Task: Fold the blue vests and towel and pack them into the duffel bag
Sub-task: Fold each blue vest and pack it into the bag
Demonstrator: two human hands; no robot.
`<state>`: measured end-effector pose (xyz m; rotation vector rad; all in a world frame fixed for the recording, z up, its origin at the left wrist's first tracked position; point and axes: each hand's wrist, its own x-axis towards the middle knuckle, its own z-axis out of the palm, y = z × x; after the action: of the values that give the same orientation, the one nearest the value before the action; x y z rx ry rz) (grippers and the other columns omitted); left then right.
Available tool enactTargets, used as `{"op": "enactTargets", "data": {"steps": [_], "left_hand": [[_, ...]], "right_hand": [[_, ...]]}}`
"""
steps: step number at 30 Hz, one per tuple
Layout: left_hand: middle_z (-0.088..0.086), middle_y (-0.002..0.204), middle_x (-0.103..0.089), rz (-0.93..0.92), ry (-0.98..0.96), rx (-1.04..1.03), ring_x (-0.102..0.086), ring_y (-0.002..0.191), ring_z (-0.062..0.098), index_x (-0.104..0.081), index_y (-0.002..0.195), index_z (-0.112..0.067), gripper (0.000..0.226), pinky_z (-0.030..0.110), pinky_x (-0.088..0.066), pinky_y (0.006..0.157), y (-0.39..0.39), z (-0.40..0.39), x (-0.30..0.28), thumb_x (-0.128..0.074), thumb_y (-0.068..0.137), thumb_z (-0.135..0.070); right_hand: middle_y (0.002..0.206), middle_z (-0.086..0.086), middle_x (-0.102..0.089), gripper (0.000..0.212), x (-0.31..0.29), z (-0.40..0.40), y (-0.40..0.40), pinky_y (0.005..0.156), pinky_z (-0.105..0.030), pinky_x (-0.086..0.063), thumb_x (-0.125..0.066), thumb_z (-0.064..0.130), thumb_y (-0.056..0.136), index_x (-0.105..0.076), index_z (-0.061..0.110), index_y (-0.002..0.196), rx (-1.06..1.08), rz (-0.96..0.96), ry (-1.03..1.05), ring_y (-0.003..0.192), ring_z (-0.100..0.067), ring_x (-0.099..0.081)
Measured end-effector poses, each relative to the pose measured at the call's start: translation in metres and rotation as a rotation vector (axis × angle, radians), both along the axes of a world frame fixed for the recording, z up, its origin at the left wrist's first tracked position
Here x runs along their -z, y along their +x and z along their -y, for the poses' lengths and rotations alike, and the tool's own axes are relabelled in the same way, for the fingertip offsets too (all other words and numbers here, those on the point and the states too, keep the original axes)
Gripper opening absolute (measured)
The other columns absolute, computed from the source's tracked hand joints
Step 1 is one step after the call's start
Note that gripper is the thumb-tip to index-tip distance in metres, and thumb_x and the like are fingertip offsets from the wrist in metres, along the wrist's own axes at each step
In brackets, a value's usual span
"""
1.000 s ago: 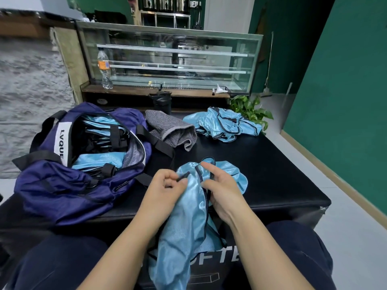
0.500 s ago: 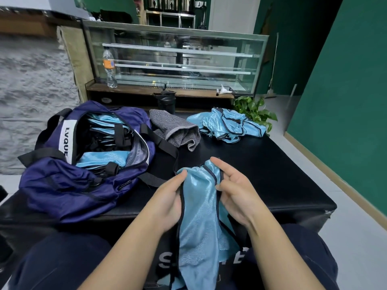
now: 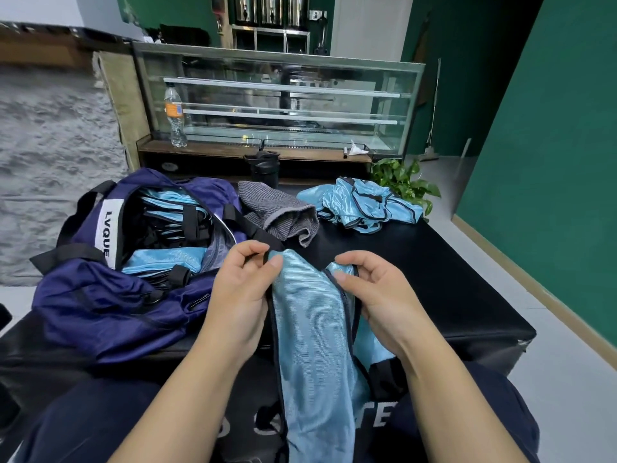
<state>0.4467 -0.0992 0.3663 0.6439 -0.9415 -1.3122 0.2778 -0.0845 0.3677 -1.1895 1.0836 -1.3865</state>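
Both hands climbed: left fingers [image 3: 267, 262] pinch the blue vest [image 3: 310, 329] top, right fingers [image 3: 347, 279] its strap; it hangs lengthwise toward me.

Left hand [image 3: 238, 289] and right hand [image 3: 377, 292] pinching.

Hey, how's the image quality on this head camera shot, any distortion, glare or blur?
Head view: wide-angle bending bows the glass display case and green wall; soft reflections on the case glass; sheen on the vest pile; both hands and the held vest look sharp.
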Motion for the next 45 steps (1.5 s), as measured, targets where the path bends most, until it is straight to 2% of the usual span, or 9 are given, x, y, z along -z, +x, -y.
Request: {"op": "enactTargets", "data": {"steps": [9,14,18,23,27,31,35,37,45], "left_hand": [[-0.016,0.066,-0.061,0.498,-0.034,-0.212,-0.053,0.065,0.002,-0.064,0.077,-0.026,0.015,0.017,-0.04,0.065,0.009,-0.004,-0.01,-0.062,0.089,-0.017],[-0.011,0.1,-0.066,0.813,-0.185,-0.252,-0.059,0.088,0.0,-0.066,0.089,-0.038,0.014,0.009,-0.04,0.076,0.007,-0.006,-0.009,-0.071,0.082,-0.027],[-0.011,0.096,-0.071,0.798,-0.222,-0.019,-0.053,0.057,-0.001,-0.067,0.099,-0.033,0.021,0.017,-0.044,0.061,0.001,-0.011,-0.011,-0.074,0.082,-0.024],[-0.01,0.086,-0.072,0.819,-0.265,0.02,-0.064,0.078,0.007,-0.071,0.087,-0.027,0.005,0.029,-0.05,0.076,0.004,-0.01,-0.008,-0.068,0.085,-0.03],[-0.013,0.08,-0.07,0.929,-0.276,0.01,-0.063,0.077,0.006,-0.069,0.079,-0.03,0.014,0.032,-0.049,0.078,0.011,-0.01,-0.011,-0.062,0.091,-0.026],[-0.005,0.08,-0.066,0.928,-0.301,0.032,-0.056,0.07,0.019,-0.062,0.087,-0.037,0.005,0.04,-0.046,0.073,0.012,-0.009,-0.007,-0.064,0.089,-0.033],[-0.007,0.083,-0.06,0.946,-0.347,0.029,-0.047,0.065,0.011,-0.05,0.093,-0.043,0.018,0.034,-0.042,0.069,0.016,-0.011,-0.01,-0.065,0.086,-0.036],[-0.004,0.082,-0.06,1.07,-0.378,0.006,-0.052,0.067,0.018,-0.051,0.089,-0.04,0.017,0.038,-0.044,0.069,0.018,-0.013,-0.013,-0.066,0.085,-0.035],[-0.012,0.086,-0.052,1.322,-0.505,-0.072,-0.05,0.077,0.006,-0.057,0.079,-0.036,0.012,0.017,-0.034,0.061,0.021,-0.012,-0.015,-0.066,0.086,-0.034]], "right_hand": [[0.087,0.005,-0.073,0.037,-0.021,-0.011,-0.009,0.07,-0.018,-0.051,-0.054,-0.01,0.089,-0.063,0.018,0.111,0.027,0.076,-0.065,0.083,-0.007,-0.068],[0.093,0.0,-0.074,0.036,-0.031,-0.017,-0.007,0.072,-0.018,-0.053,-0.053,-0.009,0.09,-0.062,0.016,0.114,-0.007,0.091,-0.094,0.086,-0.009,-0.068],[0.092,-0.002,-0.073,0.032,-0.034,-0.021,-0.006,0.074,-0.022,-0.054,-0.056,-0.005,0.09,-0.064,0.017,0.111,-0.07,0.051,-0.104,0.088,-0.015,-0.068],[0.082,0.002,-0.072,0.027,-0.037,-0.023,-0.009,0.067,-0.02,-0.053,-0.063,-0.001,0.086,-0.068,0.019,0.103,-0.049,-0.045,-0.079,0.078,-0.012,-0.068],[0.079,0.008,-0.061,0.026,-0.036,-0.021,-0.013,0.059,-0.009,-0.043,-0.075,0.008,0.08,-0.07,0.028,0.095,0.105,-0.391,-0.072,0.059,0.001,-0.053],[0.07,0.011,-0.054,0.022,-0.036,-0.022,-0.016,0.059,-0.008,-0.041,-0.076,0.008,0.079,-0.07,0.026,0.092,0.124,-0.496,-0.094,0.053,0.003,-0.046],[0.06,0.014,-0.054,0.016,-0.038,-0.022,-0.02,0.059,-0.014,-0.041,-0.077,0.011,0.079,-0.072,0.026,0.081,0.121,-0.515,-0.109,0.057,-0.003,-0.046],[0.055,0.016,-0.051,0.01,-0.039,-0.023,-0.022,0.057,-0.014,-0.039,-0.075,0.014,0.08,-0.073,0.024,0.078,0.107,-0.54,-0.114,0.055,-0.003,-0.043],[0.061,0.008,-0.05,0.01,-0.042,-0.028,-0.024,0.052,-0.012,-0.034,-0.073,0.02,0.083,-0.07,0.022,0.074,0.064,-0.63,-0.129,0.053,-0.003,-0.039]]}}
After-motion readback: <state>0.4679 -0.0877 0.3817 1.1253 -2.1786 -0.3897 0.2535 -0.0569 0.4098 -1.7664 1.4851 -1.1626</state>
